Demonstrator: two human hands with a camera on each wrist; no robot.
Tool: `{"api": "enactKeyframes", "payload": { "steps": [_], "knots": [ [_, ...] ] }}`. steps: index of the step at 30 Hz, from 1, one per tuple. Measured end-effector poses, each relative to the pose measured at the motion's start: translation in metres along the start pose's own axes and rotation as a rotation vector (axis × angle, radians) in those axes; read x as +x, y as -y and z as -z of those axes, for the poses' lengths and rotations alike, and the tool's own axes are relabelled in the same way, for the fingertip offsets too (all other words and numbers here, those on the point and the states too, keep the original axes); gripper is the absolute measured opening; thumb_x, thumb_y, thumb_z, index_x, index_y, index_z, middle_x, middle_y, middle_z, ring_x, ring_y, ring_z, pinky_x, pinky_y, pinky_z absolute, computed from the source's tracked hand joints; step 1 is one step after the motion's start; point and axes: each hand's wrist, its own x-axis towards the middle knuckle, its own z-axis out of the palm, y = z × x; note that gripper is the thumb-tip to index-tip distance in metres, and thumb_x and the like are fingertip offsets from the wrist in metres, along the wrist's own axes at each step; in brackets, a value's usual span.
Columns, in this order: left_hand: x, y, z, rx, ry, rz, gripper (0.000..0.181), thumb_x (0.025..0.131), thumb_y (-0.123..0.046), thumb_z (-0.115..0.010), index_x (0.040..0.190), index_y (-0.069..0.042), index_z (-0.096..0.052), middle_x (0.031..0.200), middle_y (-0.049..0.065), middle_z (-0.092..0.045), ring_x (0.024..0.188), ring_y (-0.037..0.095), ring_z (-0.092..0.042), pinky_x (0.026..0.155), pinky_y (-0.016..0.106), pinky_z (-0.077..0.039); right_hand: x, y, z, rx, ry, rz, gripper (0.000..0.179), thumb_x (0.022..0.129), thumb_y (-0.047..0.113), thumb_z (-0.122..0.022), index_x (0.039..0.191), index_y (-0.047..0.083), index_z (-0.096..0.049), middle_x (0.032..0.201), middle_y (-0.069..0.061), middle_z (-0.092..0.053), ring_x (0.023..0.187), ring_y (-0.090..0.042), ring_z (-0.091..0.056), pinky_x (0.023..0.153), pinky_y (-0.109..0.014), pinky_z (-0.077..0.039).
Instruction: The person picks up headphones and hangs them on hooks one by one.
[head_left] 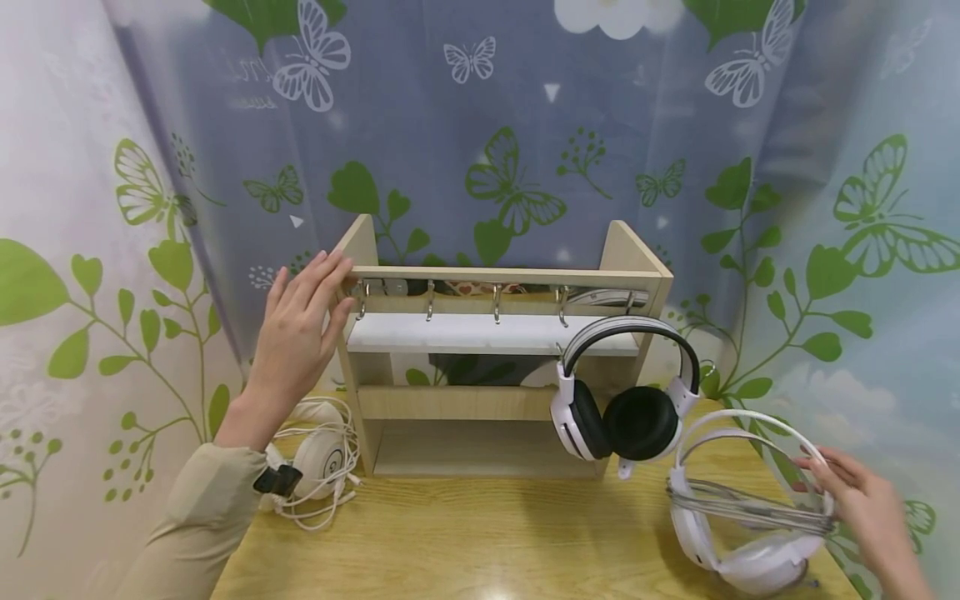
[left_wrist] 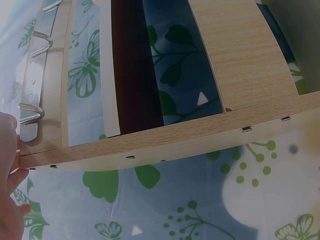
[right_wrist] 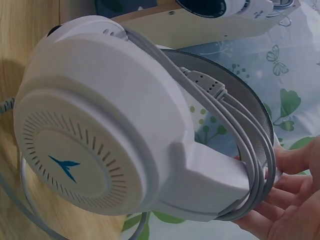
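My right hand (head_left: 862, 500) grips the side of the headband of white headphones (head_left: 765, 562), right of a small wooden shelf. Grey cable (right_wrist: 227, 112) is wound across these headphones, and its plug end (right_wrist: 205, 82) shows in the right wrist view. A blue mark sits on the ear cup (right_wrist: 65, 162). With fingers extended, my left hand (head_left: 300, 325) rests on the upper left corner of the shelf (head_left: 465, 402). In the left wrist view, its fingers (left_wrist: 17, 180) touch the board's end beside a metal hook (left_wrist: 32, 114).
White headphones with black pads (head_left: 641, 421) hang at the right end of the hook row (head_left: 497, 304). Another white pair (head_left: 322, 454), wrapped in its cable, lies on the wooden table (head_left: 450, 533) left of the shelf. A patterned curtain (head_left: 420, 125) stands behind.
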Motion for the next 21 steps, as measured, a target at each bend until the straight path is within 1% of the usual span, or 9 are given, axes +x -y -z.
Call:
{"api": "enactKeyframes", "payload": {
  "steps": [2, 5, 9, 11, 13, 17, 19, 21],
  "knots": [
    [0.000, 0.000, 0.000, 0.000, 0.002, 0.002, 0.048, 0.094, -0.024, -0.053, 0.139, -0.014, -0.042, 0.142, 0.005, -0.041, 0.135, 0.022, -0.032, 0.113, 0.048, -0.012, -0.001, -0.001, 0.002, -0.004, -0.030, 0.024, 0.062, 0.097, 0.037, -0.043, 0.140, -0.006, -0.030, 0.083, 0.041, -0.049, 0.067, 0.004, -0.062, 0.051, -0.028, -0.050],
    [-0.001, 0.000, 0.000, -0.001, 0.003, 0.004, 0.047, 0.094, -0.025, -0.053, 0.139, -0.014, -0.042, 0.143, 0.005, -0.041, 0.135, 0.022, -0.032, 0.113, 0.048, -0.012, -0.002, -0.001, 0.006, 0.020, -0.052, 0.045, 0.058, 0.097, 0.033, -0.042, 0.141, -0.003, -0.030, 0.083, 0.041, -0.049, 0.066, 0.005, -0.062, 0.051, -0.027, -0.051],
    [-0.001, 0.000, -0.001, -0.003, 0.003, 0.006, 0.047, 0.094, -0.026, -0.052, 0.139, -0.014, -0.042, 0.143, 0.005, -0.041, 0.135, 0.022, -0.032, 0.113, 0.047, -0.012, -0.006, 0.000, 0.012, 0.045, -0.059, 0.053, 0.053, 0.098, 0.030, -0.041, 0.143, 0.004, -0.030, 0.085, 0.040, -0.049, 0.066, 0.006, -0.062, 0.051, -0.028, -0.052],
    [-0.001, 0.000, -0.001, -0.003, 0.002, 0.006, 0.048, 0.094, -0.025, -0.053, 0.139, -0.014, -0.042, 0.143, 0.005, -0.041, 0.135, 0.022, -0.032, 0.113, 0.047, -0.012, -0.008, 0.002, 0.015, 0.048, -0.066, 0.068, 0.052, 0.098, 0.029, -0.040, 0.143, 0.006, -0.029, 0.085, 0.039, -0.049, 0.066, 0.006, -0.061, 0.050, -0.029, -0.053],
    [-0.001, 0.000, -0.001, -0.004, -0.001, 0.006, 0.048, 0.093, -0.024, -0.054, 0.139, -0.013, -0.042, 0.143, 0.005, -0.041, 0.135, 0.022, -0.032, 0.113, 0.047, -0.012, -0.010, 0.005, 0.018, 0.054, -0.073, 0.086, 0.049, 0.098, 0.029, -0.040, 0.143, 0.011, -0.032, 0.087, 0.039, -0.050, 0.067, 0.006, -0.061, 0.050, -0.029, -0.053],
    [0.000, -0.001, -0.001, -0.007, -0.004, 0.007, 0.049, 0.092, -0.022, -0.056, 0.139, -0.014, -0.043, 0.142, 0.005, -0.041, 0.135, 0.022, -0.032, 0.113, 0.047, -0.012, -0.014, 0.011, 0.024, 0.094, -0.086, 0.131, 0.038, 0.098, 0.025, -0.041, 0.136, 0.028, -0.038, 0.089, 0.038, -0.052, 0.066, 0.007, -0.061, 0.049, -0.028, -0.052],
    [0.000, -0.001, -0.001, -0.007, -0.004, 0.007, 0.049, 0.092, -0.021, -0.056, 0.138, -0.014, -0.043, 0.142, 0.005, -0.042, 0.134, 0.022, -0.032, 0.113, 0.047, -0.012, -0.016, 0.014, 0.026, 0.120, -0.090, 0.159, 0.034, 0.098, 0.023, -0.041, 0.130, 0.033, -0.041, 0.090, 0.038, -0.053, 0.066, 0.006, -0.062, 0.048, -0.027, -0.052],
    [0.000, -0.001, -0.001, -0.006, -0.004, 0.007, 0.049, 0.092, -0.021, -0.056, 0.138, -0.014, -0.043, 0.142, 0.005, -0.042, 0.134, 0.022, -0.032, 0.113, 0.047, -0.012, -0.017, 0.017, 0.029, 0.151, -0.087, 0.187, 0.032, 0.098, 0.020, -0.041, 0.126, 0.036, -0.042, 0.093, 0.037, -0.054, 0.067, 0.006, -0.062, 0.047, -0.027, -0.051]
  ]
}}
